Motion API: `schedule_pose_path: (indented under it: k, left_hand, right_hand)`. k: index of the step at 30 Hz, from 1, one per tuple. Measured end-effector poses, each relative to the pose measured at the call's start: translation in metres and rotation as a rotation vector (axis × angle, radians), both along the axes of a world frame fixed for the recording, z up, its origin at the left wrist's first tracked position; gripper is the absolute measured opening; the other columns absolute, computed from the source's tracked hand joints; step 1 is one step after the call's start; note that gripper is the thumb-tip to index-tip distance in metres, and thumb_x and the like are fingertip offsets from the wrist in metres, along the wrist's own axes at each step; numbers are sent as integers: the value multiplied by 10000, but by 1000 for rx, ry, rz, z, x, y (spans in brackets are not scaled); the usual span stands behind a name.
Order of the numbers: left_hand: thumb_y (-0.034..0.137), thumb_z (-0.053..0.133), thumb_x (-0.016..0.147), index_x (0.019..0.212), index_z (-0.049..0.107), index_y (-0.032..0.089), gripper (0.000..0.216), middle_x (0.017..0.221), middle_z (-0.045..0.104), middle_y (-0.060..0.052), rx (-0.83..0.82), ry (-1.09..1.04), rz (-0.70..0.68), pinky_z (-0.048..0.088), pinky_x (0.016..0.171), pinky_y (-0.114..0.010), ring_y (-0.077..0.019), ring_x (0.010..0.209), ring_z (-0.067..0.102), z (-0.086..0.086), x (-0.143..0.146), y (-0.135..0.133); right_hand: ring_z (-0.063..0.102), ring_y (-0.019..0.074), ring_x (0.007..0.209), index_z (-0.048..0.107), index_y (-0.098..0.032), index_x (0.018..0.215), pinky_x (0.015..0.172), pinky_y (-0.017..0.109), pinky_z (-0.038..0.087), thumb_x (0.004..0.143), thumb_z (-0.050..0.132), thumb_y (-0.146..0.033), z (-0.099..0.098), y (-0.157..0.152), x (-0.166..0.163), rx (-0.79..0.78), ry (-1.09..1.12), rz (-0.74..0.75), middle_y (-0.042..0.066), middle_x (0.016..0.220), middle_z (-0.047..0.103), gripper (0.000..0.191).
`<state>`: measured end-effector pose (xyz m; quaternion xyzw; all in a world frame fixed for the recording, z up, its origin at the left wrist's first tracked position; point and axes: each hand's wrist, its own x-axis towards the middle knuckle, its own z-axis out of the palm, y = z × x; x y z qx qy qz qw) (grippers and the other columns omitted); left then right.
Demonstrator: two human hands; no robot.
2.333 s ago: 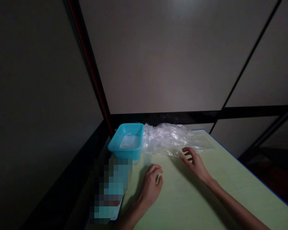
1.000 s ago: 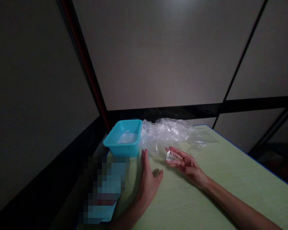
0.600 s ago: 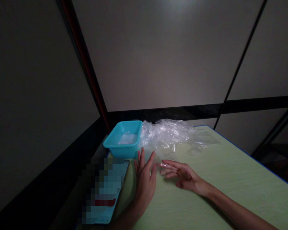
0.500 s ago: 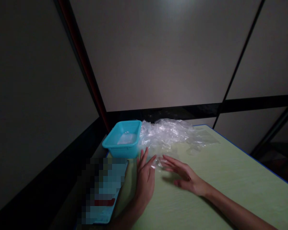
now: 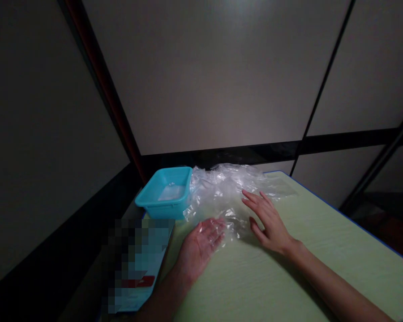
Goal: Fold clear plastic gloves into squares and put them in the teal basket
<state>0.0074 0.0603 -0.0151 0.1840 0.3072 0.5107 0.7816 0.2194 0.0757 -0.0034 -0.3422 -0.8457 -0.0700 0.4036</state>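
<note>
My left hand [image 5: 200, 243] is turned palm up, its fingers stretched out at the near edge of a clear plastic bag [image 5: 233, 223]. Thin film covers its fingertips; whether they are inside the bag or under it I cannot tell. To the right, my right hand [image 5: 267, 221] is open with fingers spread, just above or against the film's right side. More crumpled clear plastic [image 5: 235, 176] spreads along the back of the table. Left of this plastic stands a turquoise basket [image 5: 163, 208] with something pale and clear in its bottom.
A light blue flat object [image 5: 151, 250], partly pixelated, with a red patch, lies at the table's left edge. The pale green table [image 5: 322, 232] has a blue rim. Light panels [image 5: 221, 80] with dark strips rise behind the table.
My left hand has rolled from palm down to palm up, with film over its fingers. My right hand has moved away from it and opened wider. The near plastic has spread and lifted.
</note>
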Motion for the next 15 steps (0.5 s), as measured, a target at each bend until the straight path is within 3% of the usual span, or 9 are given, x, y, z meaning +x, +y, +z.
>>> schedule_pose_path:
  k: [4,8,12,15]
  left_hand:
    - [239,359,885,906,545,131,216,1043,642,-136,-28,68,-7,471,857,-337,-200,941,632,-1,0,3]
    - [193,530,785,898,499,143,128,1007,641,-138,6,247,66,485,830,-375,-246,910,641,-5,8,0]
    - [75,592,672,1141,363,231,545,1259,477,-83,116,437,304,426,922,-364,-224,1049,570,-12,12,-3]
    - [63,558,665,1240,294,235,655,1395,292,-90,421,919,608,268,1047,-400,-251,1265,339,-10,9,-8]
  right_hand:
    - [527,222,1057,476,-195,1131,991,487,298,749,383,-61,-3,6,5,10,73,-125,93,1144,580,415]
    - [583,237,881,564,-179,985,812,432,448,749,388,-82,-5,9,6,-121,80,-172,92,929,638,310]
    - [534,235,1043,542,-171,1130,893,434,431,784,384,-100,-8,8,-1,-295,36,-27,110,1121,590,387]
    - [416,221,1204,429,-157,1283,992,420,364,825,403,-150,-14,5,-11,-381,-52,96,119,1312,461,459]
